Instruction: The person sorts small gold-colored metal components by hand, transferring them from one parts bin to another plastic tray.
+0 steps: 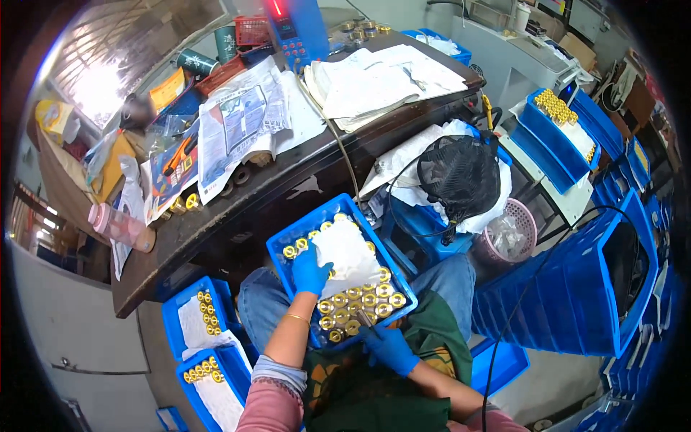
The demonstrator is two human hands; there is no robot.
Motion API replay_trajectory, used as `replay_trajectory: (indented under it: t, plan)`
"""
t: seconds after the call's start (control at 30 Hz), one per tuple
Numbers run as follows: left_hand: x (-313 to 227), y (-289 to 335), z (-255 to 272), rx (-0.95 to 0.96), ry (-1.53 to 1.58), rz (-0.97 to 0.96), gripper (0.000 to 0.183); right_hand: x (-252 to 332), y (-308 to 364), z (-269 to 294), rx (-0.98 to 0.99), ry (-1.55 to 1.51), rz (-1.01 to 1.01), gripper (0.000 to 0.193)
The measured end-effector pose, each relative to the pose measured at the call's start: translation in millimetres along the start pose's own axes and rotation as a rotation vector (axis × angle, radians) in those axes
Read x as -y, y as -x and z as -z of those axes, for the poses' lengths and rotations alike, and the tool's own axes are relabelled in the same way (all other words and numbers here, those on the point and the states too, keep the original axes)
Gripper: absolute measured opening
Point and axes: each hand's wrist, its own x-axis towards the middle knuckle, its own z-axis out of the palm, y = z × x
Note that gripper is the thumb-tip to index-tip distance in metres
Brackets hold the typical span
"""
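A blue plastic bin (394,263) rests across my lap. Inside, several short brass-and-silver ring-shaped metal parts (354,294) stand in rows, with a crumpled white paper sheet (347,248) covering the far ones. My left hand (310,271), in a blue glove, lies over the sheet's left edge with fingers stretched out and thumb apart, touching the paper. Near the bin's close edge, my gloved right hand (391,350) is closed around a short dark metal cylindrical piece (366,318) that points up toward the parts. Its exact kind is unclear.
A dark workbench (288,169) with papers and a blue device (299,36) stands ahead. Blue bins with brass parts (209,313) sit at lower left. To the right are a black mesh bag (461,176), a pink basket (512,230) and stacked blue bins (554,288).
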Motion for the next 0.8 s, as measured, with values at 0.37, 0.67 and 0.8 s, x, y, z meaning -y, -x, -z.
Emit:
replay_trajectory:
  t: [0.37, 0.67, 0.8]
  plan:
    - [2, 14, 20, 0.018, 0.264, 0.078, 0.02, -14, -4, -8, -0.041, 0.032, -0.004, 0.034]
    - [-46, 73, 36, 0.273, -0.024, -0.479, 0.059, -11, -6, -12, -0.03, 0.111, -0.015, 0.036]
    - [-37, 75, 14, 0.269, -0.239, -0.596, 0.055, -31, -14, -11, -0.011, 0.151, 0.052, 0.035]
